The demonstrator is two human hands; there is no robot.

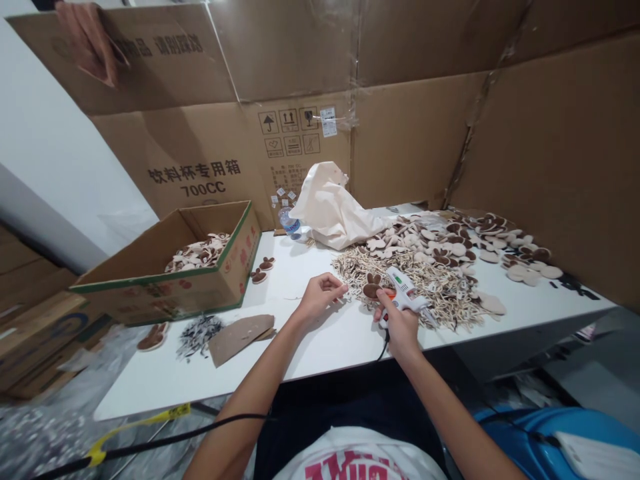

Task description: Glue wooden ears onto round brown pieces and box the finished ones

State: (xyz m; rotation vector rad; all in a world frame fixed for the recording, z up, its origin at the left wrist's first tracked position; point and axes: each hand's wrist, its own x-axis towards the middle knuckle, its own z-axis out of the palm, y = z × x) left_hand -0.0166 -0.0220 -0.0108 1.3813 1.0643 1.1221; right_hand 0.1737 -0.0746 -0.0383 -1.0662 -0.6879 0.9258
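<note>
My right hand (403, 327) is closed around a white hot glue gun (401, 285) with a black cord. The same hand's thumb pins a brown bunny-shaped felt piece (371, 288) beside the gun. To its left, my left hand (323, 298) is closed in a pinch, fingertips close to the edge of a heap of short cream strings (450, 300). Whatever sits between those fingertips is too small to make out. Behind the strings lies a pile of cream and brown felt pieces (425, 240).
A cardboard box (170, 293) with felt pieces stands at left, near several finished-looking bunny pieces (263, 270). Black-and-grey scraps (200, 335) and a cardboard sheet (243, 337) lie in front. A white bag (333, 210) and plastic bottle (290, 223) stand at back. Cardboard walls surround the table.
</note>
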